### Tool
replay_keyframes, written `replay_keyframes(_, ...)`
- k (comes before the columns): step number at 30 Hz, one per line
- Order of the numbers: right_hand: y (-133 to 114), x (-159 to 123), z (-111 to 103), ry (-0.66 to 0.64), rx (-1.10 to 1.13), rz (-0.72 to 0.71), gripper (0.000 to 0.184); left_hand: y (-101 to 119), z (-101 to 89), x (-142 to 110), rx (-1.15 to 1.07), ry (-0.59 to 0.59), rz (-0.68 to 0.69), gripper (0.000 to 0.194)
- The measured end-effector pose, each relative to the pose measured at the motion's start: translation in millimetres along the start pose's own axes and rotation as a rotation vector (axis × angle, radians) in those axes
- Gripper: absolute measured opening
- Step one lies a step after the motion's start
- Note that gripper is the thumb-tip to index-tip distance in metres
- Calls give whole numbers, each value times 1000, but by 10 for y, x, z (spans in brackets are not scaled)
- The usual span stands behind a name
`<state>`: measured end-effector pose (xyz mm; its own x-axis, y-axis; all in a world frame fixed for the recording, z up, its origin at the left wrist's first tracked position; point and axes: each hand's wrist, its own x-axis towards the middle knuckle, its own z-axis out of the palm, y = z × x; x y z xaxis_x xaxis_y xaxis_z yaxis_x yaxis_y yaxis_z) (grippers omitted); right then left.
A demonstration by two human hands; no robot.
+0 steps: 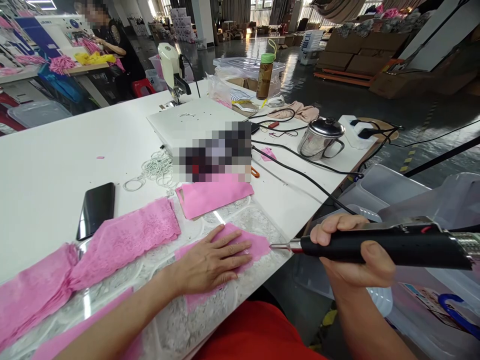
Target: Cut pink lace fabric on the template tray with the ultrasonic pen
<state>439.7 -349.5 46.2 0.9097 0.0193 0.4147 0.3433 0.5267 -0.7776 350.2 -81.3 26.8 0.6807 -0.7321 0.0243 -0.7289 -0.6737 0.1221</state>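
Note:
My left hand (213, 260) lies flat with its fingers spread, pressing on a pink fabric piece (257, 245) on the patterned, clear-covered mat. A black corded-looking power tool with a thin metal tip (375, 244) is gripped in my right hand (356, 252), held level past the table's edge. Its tip meets or nearly meets the fabric's right corner; I cannot tell which. Just beyond my left hand is a pink-covered template (215, 196) with a cardboard-like edge. Stacked pink lace pieces (131, 240) lie to the left, and another pink strip (86, 330) is partly under my left forearm.
A phone (96, 210) and a tangle of pale elastic loops (159, 167) lie on the white table (48, 175). Farther back are a sewing machine (172, 70), a bottle (265, 75) and a steel mug (321, 137). Black cables (300, 175) cross the right side, above plastic bins (393, 187).

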Motion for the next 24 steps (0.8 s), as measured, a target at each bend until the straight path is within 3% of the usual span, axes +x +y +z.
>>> replay_keyframes(16,-5,13,16,17,-30,8,18,6,0,4,-54,8,-13,46)
replay_keyframes(20,-55,52,22,62,-52,-8,19,5,-73,-1,-98,-27,-21,53)
replay_keyframes(24,-132,34,4,158,-65,-21,20,30,-197,-133,-150,22,-94,52)
